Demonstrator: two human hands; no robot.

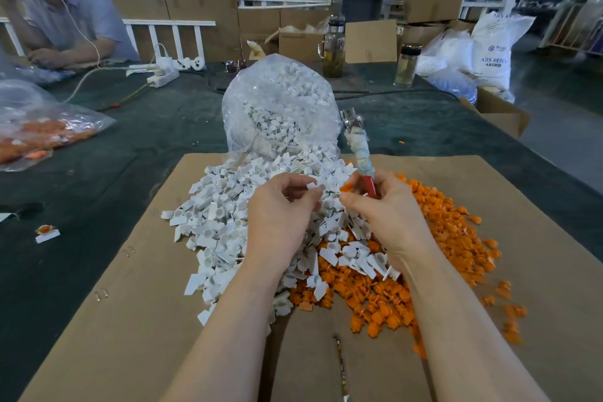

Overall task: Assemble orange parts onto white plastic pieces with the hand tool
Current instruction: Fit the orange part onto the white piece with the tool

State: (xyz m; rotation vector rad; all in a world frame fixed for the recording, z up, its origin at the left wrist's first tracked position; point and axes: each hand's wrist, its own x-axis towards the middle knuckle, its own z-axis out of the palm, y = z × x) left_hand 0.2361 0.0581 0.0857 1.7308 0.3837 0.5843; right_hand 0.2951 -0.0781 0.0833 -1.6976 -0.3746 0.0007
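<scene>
head view shows your biggest risk is dropping one of the two small parts as you bring them together over the heap: your right hand (378, 206) is doing two jobs at once, its curled fingers wrapped round the red handle of the cloth-wrapped metal hand tool (360, 157) while the fingertips (349, 197) also pinch a small orange plastic part (346, 187), so that pinch is likely weak and the part could slip or twist. if it falls into the loose orange parts pile (440, 238) or the white pieces pile (228, 222) on the flat brown cardboard sheet (130, 303), you will lose track of it and have to pick afresh. the tool's metal head sticks up and away from you, close to the clear plastic bag of white pieces (277, 108), so a careless swing could snag the bag and spill more onto the sheet. misalignment is the other danger: pressing before the orange part sits square could jam it. your left hand (280, 215) has its fingers curled, thumb and forefinger pinching a small white plastic piece (311, 186) at the tips. the white piece and the orange part are near each other but apart, held just above the white pile, each at the very ends of its fingers rather than deep in the palm. the dark green bench (146, 127) lies beneath it all.
</scene>
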